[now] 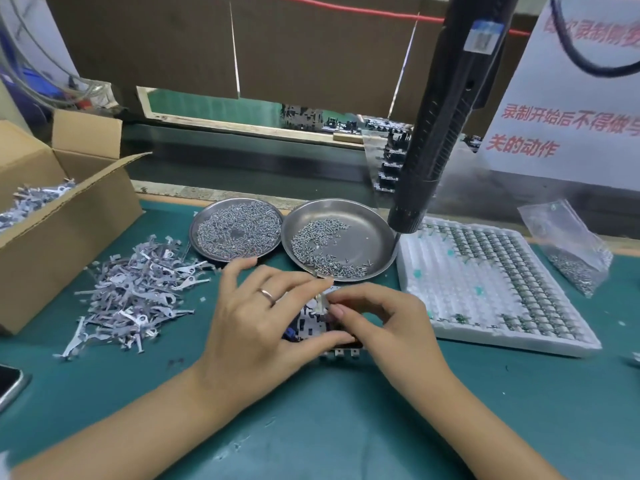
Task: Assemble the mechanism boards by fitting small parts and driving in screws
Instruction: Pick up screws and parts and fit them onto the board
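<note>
A small mechanism board (313, 325) lies on the green mat, mostly hidden under my hands. My left hand (263, 317) curls over its left side, thumb along the near edge, holding it. My right hand (377, 320) pinches a small metal part (322, 301) over the top of the board. A black electric screwdriver (446, 112) hangs above the right, its tip near the right dish. Two steel dishes hold small screws: the left dish (236, 230) is well filled, the right dish (367, 223) about half covered.
A heap of flat metal levers (138, 292) lies left of my hands, beside an open cardboard box (52, 216) holding more. A white tray (491, 285) of small parts sits at right, a plastic bag of screws (571, 251) beyond it. A phone (8, 381) lies at the left edge.
</note>
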